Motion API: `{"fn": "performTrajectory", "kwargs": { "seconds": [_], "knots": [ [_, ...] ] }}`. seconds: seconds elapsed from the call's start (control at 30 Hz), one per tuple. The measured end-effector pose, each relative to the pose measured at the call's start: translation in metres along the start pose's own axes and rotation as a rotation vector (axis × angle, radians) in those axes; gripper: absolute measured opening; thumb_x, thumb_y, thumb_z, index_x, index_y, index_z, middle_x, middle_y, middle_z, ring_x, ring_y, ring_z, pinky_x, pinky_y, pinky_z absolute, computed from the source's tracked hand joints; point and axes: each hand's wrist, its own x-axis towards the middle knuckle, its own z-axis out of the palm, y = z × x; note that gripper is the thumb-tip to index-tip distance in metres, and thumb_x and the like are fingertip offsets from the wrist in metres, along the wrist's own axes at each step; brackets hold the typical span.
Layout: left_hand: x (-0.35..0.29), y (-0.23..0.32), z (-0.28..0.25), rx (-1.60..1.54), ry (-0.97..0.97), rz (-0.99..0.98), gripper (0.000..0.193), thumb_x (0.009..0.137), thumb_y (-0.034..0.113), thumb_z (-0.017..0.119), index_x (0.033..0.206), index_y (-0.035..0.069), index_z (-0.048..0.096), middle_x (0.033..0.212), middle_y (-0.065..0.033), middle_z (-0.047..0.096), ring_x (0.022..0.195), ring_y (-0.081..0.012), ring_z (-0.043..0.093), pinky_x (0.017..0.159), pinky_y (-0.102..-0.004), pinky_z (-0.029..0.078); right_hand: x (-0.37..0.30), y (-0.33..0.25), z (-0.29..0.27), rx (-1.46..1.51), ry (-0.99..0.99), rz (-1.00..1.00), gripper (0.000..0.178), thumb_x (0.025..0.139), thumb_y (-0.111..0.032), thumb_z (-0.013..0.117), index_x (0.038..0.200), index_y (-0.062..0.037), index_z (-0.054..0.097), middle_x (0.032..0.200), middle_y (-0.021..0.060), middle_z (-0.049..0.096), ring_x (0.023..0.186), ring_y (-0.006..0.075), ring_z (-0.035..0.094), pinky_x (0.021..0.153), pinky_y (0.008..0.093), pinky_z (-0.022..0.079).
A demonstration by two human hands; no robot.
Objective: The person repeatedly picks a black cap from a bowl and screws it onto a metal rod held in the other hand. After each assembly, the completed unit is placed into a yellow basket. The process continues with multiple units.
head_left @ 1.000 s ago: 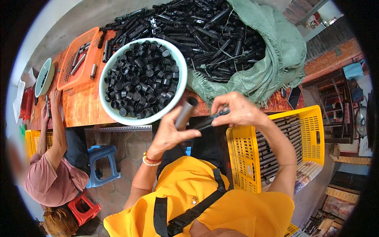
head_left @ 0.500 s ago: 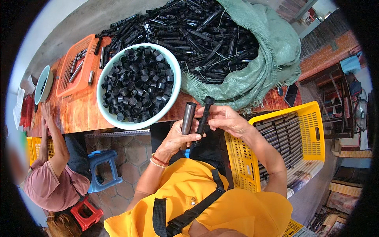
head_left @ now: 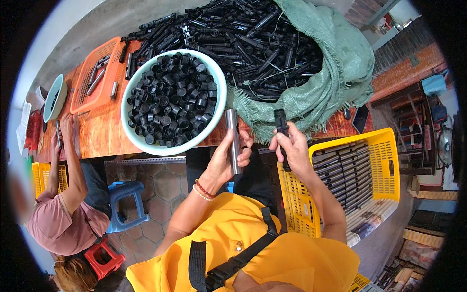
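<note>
A reddish-brown tabletop [head_left: 102, 134] is largely hidden by a pale-green basin [head_left: 168, 151], a heap of black plastic parts [head_left: 243, 48] and a green woven sack [head_left: 348, 63]. The left hand [head_left: 226, 156] curls around an upright grey metal tube [head_left: 233, 138], near the basin; the right hand [head_left: 293, 146] pinches a slender black fitting [head_left: 281, 124] beside the sack's fringe, fingers masking its middle.

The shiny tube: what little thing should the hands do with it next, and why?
Perhaps bring the black part in the right hand closer to the metal tube in the left hand, since both pieces are held roughly upright, side by side, with a gap between them.
</note>
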Motion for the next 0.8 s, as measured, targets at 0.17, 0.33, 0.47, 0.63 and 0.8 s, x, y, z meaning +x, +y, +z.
{"fn": "performTrajectory", "kwargs": {
  "seconds": [0.17,0.33,0.47,0.63,0.8],
  "knots": [
    [0.012,0.004,0.001,-0.130,-0.117,-0.094,0.049,0.091,0.060,0.037,0.101,0.013,0.045,0.080,-0.0008,0.040,0.051,-0.0076,0.037,0.041,-0.0186,0.033,-0.023,0.005,-0.004,-0.142,-0.070,0.080,0.029,0.097,-0.024,0.043,0.114,-0.0044,0.057,0.072,-0.0006,0.052,0.057,0.0048,0.043,0.051,0.0188,0.036],
    [0.015,-0.006,-0.004,-0.069,-0.043,-0.002,0.047,0.090,0.059,0.038,0.101,0.014,0.043,0.077,0.0007,0.039,0.051,-0.0078,0.038,0.042,-0.0191,0.035,-0.031,0.008,-0.007,0.132,-0.127,0.226,0.044,0.100,-0.033,0.031,0.119,-0.0017,0.055,0.075,0.0013,0.050,0.057,0.0086,0.046,0.051,0.0224,0.041],
    [0.017,-0.005,0.004,0.120,0.036,0.130,0.046,0.093,0.057,0.034,0.101,0.013,0.043,0.077,-0.0001,0.041,0.058,-0.0104,0.041,0.052,-0.0233,0.039,-0.031,0.006,-0.006,0.198,-0.168,0.243,0.044,0.099,-0.031,0.031,0.120,-0.0005,0.054,0.077,0.0020,0.052,0.059,0.0087,0.046,0.053,0.0228,0.039],
    [0.027,-0.005,0.005,0.131,0.027,0.147,0.047,0.094,0.058,0.031,0.103,0.013,0.043,0.077,-0.0006,0.041,0.065,-0.0128,0.043,0.061,-0.0275,0.040,-0.031,0.004,-0.005,0.182,-0.175,0.247,0.044,0.095,-0.028,0.031,0.120,0.0005,0.054,0.074,0.0029,0.053,0.060,0.0089,0.047,0.056,0.0226,0.038],
    [0.039,-0.005,0.016,0.066,0.025,0.190,0.045,0.092,0.058,0.037,0.103,0.015,0.044,0.075,0.0001,0.040,0.067,-0.0130,0.042,0.063,-0.0281,0.040,-0.041,0.002,-0.003,0.169,-0.158,0.230,0.044,0.093,-0.027,0.032,0.118,0.0017,0.054,0.070,0.0024,0.051,0.061,0.0101,0.048,0.057,0.0240,0.042]
  ]
}}
